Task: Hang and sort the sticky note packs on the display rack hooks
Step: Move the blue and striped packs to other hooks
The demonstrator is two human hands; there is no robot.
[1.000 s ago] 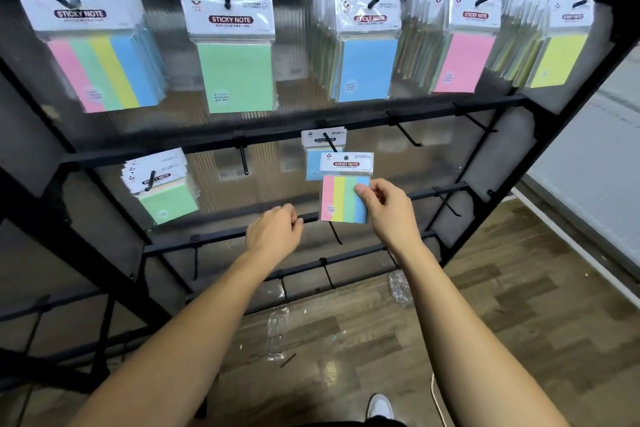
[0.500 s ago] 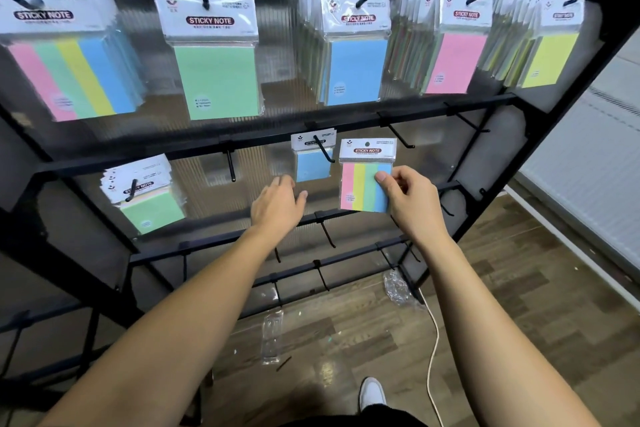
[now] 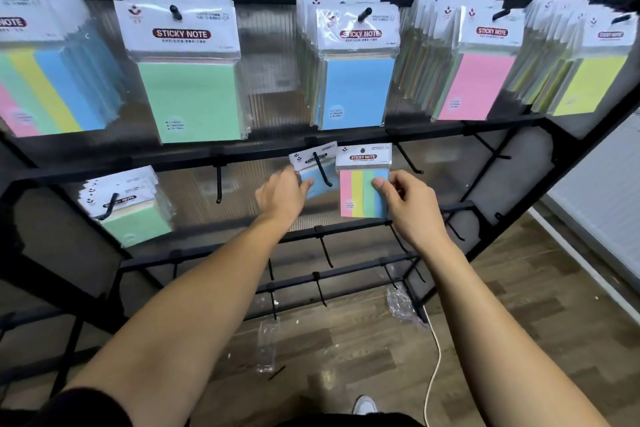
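Observation:
My right hand (image 3: pixel 408 204) pinches a small four-colour sticky note pack (image 3: pixel 360 184) by its right edge and holds it upright in front of the rack's second rail. Just left of it a small blue pack (image 3: pixel 313 166) hangs on a black hook (image 3: pixel 323 172). My left hand (image 3: pixel 282 198) reaches to that blue pack, thumb touching its lower left edge. An empty hook (image 3: pixel 410 159) sticks out right of the held pack. A bunch of small green packs (image 3: pixel 130 208) hangs at the left of the same rail.
The top rail carries large packs: multicolour (image 3: pixel 45 80), green (image 3: pixel 188 80), blue (image 3: pixel 353 73), pink (image 3: pixel 474 69), yellow (image 3: pixel 588 69). Lower rails (image 3: pixel 349 232) have bare hooks. Plastic wrappers (image 3: pixel 401 305) and a white cable (image 3: pixel 434 357) lie on the wooden floor.
Both hands rose toward the second rail. The right hand lifted the four-colour pack up beside the hanging blue pack. The left hand went from a loose fist to touching the blue pack.

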